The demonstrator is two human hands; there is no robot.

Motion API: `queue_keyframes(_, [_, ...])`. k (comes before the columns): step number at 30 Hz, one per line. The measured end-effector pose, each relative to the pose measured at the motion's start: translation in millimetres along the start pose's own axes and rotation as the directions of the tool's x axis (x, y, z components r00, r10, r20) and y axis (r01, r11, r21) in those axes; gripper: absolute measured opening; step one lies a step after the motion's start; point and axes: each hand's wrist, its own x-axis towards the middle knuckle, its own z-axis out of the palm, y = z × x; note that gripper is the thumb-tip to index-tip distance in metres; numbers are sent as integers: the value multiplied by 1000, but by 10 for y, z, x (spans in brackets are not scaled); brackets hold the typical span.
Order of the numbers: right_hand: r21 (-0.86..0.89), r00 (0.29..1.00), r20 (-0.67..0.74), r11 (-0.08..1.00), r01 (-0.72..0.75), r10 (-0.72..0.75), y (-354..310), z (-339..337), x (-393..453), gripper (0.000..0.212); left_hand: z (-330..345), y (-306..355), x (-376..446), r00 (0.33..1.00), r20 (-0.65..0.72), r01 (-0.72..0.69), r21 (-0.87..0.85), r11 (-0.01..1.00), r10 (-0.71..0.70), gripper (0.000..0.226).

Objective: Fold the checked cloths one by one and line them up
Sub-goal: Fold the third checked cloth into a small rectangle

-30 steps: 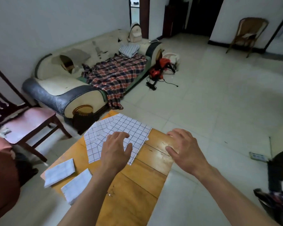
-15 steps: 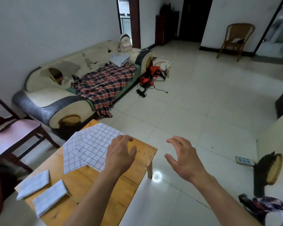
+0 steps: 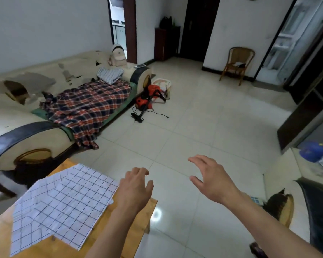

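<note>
The checked cloth (image 3: 62,203) is lying partly folded on the wooden table (image 3: 138,216), so its folding is waiting to be finished, while the left hand (image 3: 134,189) and the right hand (image 3: 213,179) are hovering spread and holding nothing.

My view is evenly lit by soft daylight from the glass door (image 3: 287,43) at the right and a bright doorway (image 3: 117,25) at the back. A small glare spot shines on the tiled floor (image 3: 156,214) by the table. Shadows are faint. The wide lens bends walls at the edges, where details blur slightly.
</note>
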Motion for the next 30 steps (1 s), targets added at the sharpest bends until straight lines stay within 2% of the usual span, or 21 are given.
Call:
queue_keyframes(9, [14,997,51,998,57,-58,496,78,1067,58,120,88,1000,994,96,25,199,980,-45,49])
queue_keyframes(18, [98,962,193,979,179,-195,1315,21,2383,58,424,683,1890,960,17,261,302,917,-279,51])
queue_keyframes(23, [89,931,221,956,278,-291,1452,-150,3091,57,421,814,2274,925,-55,377,278,883,-377,50])
queue_keyframes(30, [109,843,266,883,456,-468,946,21,4159,56,440,375,2903,847,-166,528,146,837,-506,46])
